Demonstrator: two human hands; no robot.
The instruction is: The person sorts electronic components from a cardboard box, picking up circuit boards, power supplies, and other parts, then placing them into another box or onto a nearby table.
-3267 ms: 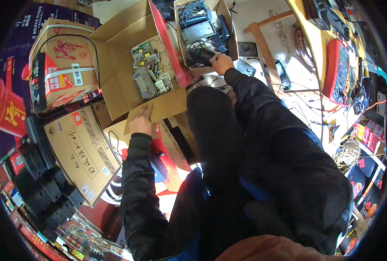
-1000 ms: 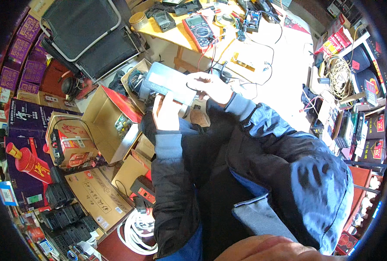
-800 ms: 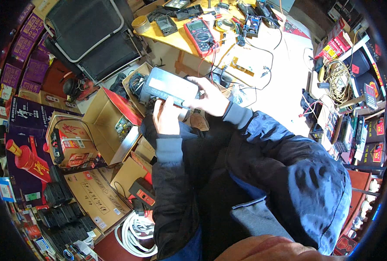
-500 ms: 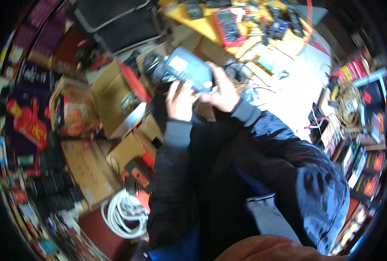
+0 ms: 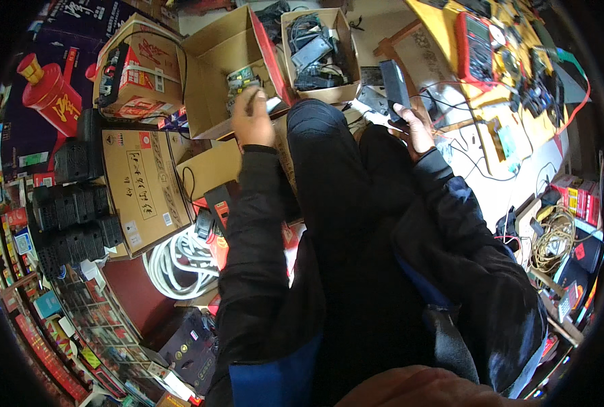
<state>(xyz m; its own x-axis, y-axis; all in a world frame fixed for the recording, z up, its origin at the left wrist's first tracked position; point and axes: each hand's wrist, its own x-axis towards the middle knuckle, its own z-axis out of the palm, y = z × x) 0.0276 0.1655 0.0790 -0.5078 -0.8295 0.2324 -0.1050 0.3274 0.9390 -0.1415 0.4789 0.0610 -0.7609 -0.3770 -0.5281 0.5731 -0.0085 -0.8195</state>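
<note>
My right hand (image 5: 416, 130) grips the lower end of a dark rectangular device (image 5: 395, 83), which stands tilted and is seen nearly edge-on, so its exact kind is unclear. My left hand (image 5: 253, 123) is at the near rim of an open cardboard box (image 5: 210, 51) with a red side. Its fingers are loosely bent and a little apart, with nothing visible in them. Inside that box, just beyond the fingers, lie small grey-green parts (image 5: 241, 79), partly covered by the hand. To its right, a smaller carton (image 5: 351, 57) holds black cables and a grey adapter (image 5: 311, 53).
A yellow work table (image 5: 444, 41) at the far right carries a red multimeter (image 5: 477, 47), tools and wires. On the left are a closed cardboard box (image 5: 137, 193), stacked black units (image 5: 78, 217) and a coil of white hose (image 5: 176, 268). A rope coil (image 5: 553, 241) lies at right.
The dark device was held in both hands; now only my right hand has it, further right. My left hand has let go and moved to the open cardboard box. The view has also shifted.
</note>
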